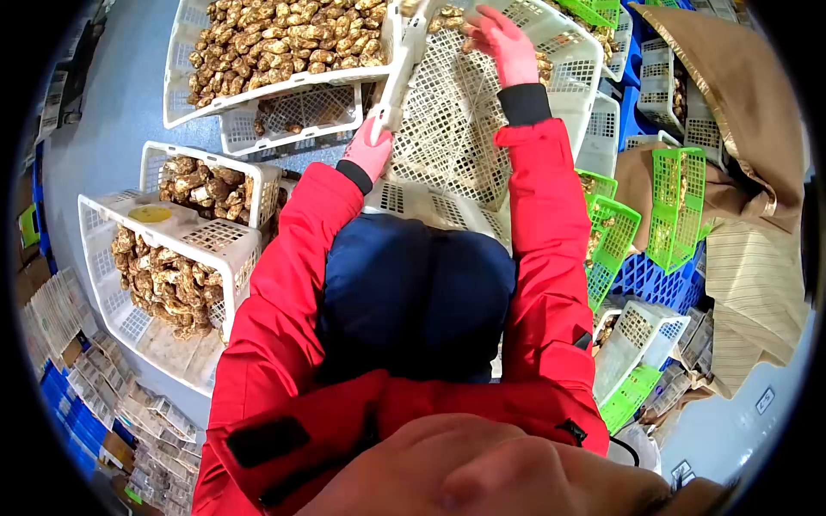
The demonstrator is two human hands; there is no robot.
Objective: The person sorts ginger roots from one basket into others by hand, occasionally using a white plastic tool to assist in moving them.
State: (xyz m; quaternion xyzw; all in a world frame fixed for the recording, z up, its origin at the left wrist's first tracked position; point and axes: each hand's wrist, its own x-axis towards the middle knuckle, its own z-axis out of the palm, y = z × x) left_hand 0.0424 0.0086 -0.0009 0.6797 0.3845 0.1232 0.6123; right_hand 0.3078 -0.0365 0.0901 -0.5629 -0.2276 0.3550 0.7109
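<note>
A white mesh plastic crate [452, 120] lies in front of my knees, with a few brown, knobby bulbs [449, 17] at its far end. My left hand [370, 148], in a pinkish glove, grips the near left corner of the crate's rim. Over the far right part of the crate is my right hand [503, 47], gloved alike, its fingers apart and close to the bulbs. Whether a bulb touches those fingers is hard to make out. At the upper left, another white crate [176, 69] is heaped with brown bulbs [292, 39].
White crates [241, 236] of larger, root-like clumps [168, 279] stand at the left. Green baskets [675, 206] and blue plastic pallets [658, 284] are on the right, beside brown cloth [731, 95]. A lower white crate [323, 116] sits under the heaped one.
</note>
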